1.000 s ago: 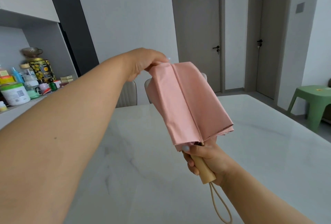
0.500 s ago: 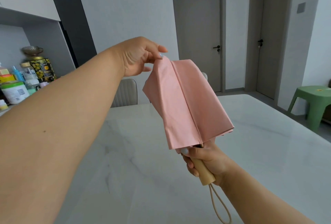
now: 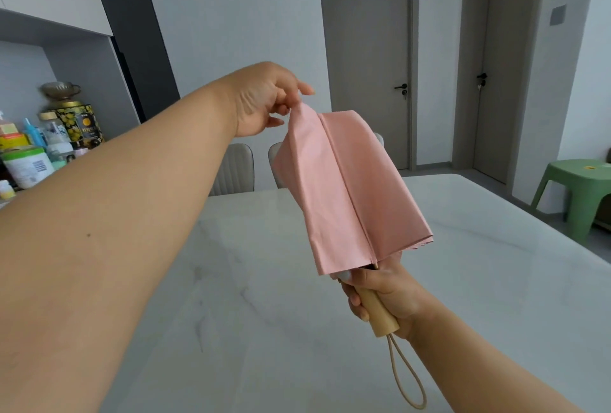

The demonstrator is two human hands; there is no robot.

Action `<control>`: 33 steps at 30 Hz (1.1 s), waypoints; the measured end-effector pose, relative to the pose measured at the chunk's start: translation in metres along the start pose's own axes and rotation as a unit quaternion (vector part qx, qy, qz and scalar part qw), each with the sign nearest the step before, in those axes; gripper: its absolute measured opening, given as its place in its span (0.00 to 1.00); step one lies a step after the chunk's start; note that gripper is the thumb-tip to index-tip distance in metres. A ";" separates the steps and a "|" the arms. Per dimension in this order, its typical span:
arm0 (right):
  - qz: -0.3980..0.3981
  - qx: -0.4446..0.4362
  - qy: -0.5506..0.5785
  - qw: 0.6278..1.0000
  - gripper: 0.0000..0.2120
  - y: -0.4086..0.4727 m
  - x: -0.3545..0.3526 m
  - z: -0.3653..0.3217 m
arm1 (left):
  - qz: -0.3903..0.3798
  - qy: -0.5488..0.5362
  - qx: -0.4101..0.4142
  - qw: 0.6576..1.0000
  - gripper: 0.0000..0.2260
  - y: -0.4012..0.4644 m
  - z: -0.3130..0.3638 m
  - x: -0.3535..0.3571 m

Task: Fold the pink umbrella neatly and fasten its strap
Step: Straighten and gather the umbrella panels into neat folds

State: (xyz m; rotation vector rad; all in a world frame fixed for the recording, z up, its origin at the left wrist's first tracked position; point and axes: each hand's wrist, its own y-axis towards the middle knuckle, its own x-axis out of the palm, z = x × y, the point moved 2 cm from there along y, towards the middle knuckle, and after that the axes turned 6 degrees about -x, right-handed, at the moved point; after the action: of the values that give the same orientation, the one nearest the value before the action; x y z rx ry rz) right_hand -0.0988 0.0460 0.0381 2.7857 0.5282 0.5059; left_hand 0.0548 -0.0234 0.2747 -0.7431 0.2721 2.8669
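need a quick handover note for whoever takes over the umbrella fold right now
Left hand: fingers pinch the top corner of one pink panel, holding it up.
Right hand: shut on the wooden handle, umbrella held above the table, wrist cord hanging below.
Done: canopy collapsed, panels partly creased flat.
Left: smooth the remaining panels, wrap them round the shaft, fasten the strap, which is not visible from here.

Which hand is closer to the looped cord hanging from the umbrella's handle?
The right hand. It grips the wooden handle just above the looped cord. The left hand is far up, pinching the top of the pink canopy.
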 end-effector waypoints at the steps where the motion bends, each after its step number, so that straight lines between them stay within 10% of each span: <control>1: 0.005 0.003 0.002 1.000 0.14 0.000 -0.001 0.000 | 0.010 0.014 -0.002 1.000 0.11 0.002 -0.001 -0.001; 26: 0.050 0.007 0.001 0.999 0.12 0.001 -0.009 -0.004 | 0.128 -0.004 0.049 0.991 0.03 0.010 0.001 0.014; 33: 0.060 0.009 -0.008 0.998 0.10 0.003 -0.012 -0.002 | 0.128 0.056 0.044 0.989 0.15 0.010 -0.005 0.014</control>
State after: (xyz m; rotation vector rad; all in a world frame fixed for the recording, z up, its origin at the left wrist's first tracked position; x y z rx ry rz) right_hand -0.1092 0.0390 0.0368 2.8500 0.3641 0.5046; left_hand 0.0429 -0.0328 0.2646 -0.9161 0.5417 3.0291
